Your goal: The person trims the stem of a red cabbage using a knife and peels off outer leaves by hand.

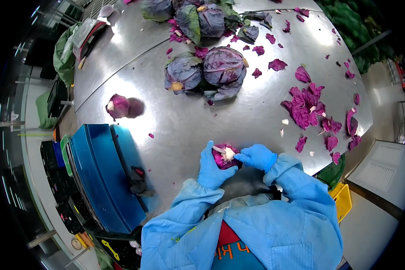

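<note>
In front of my body, my left hand (211,171), in a blue glove, cups a small peeled red cabbage (220,160) with its pale cut stem end turned up. My right hand (259,157), gloved too, is closed at the cabbage's right side, thumb and fingers by the white core. Whatever those fingers may hold is hidden. Two whole red cabbages with dark outer leaves (225,67) sit ahead on the steel table (180,121). Another peeled red cabbage (119,106) lies to the left.
More unpeeled cabbages (211,21) are at the far side. Purple leaf scraps (304,108) are strewn on the right. A blue metal box (99,175) stands at the left, with a dark object (138,180) beside it. A yellow crate (342,201) is below the table's right edge.
</note>
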A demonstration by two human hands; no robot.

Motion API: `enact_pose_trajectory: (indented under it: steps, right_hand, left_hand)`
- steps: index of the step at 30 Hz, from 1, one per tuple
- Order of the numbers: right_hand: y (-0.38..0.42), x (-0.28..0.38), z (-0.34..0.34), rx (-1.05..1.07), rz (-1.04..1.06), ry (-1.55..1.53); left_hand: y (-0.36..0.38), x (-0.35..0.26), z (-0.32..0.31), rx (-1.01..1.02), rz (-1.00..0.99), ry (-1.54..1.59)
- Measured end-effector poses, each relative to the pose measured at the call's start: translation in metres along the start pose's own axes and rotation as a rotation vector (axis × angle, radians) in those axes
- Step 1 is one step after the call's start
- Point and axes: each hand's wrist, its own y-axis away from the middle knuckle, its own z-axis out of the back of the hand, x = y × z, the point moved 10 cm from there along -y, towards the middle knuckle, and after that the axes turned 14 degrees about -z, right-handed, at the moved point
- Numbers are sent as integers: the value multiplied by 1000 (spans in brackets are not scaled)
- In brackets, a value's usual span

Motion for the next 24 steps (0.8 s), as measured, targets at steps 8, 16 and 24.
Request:
enact_pose_trajectory:
  steps: [8, 16, 24]
  right_hand:
    - [-4, 6, 3, 41, -180, 47]
    - [8, 11, 17, -326, -66, 158]
    - [2, -24, 5, -201, -155, -305]
  left_hand:
    - [-20, -24, 5, -4, -3, -89]
    - [-14, -23, 3, 22, 54, -111]
    - [-17, -21, 3, 19, -7, -175]
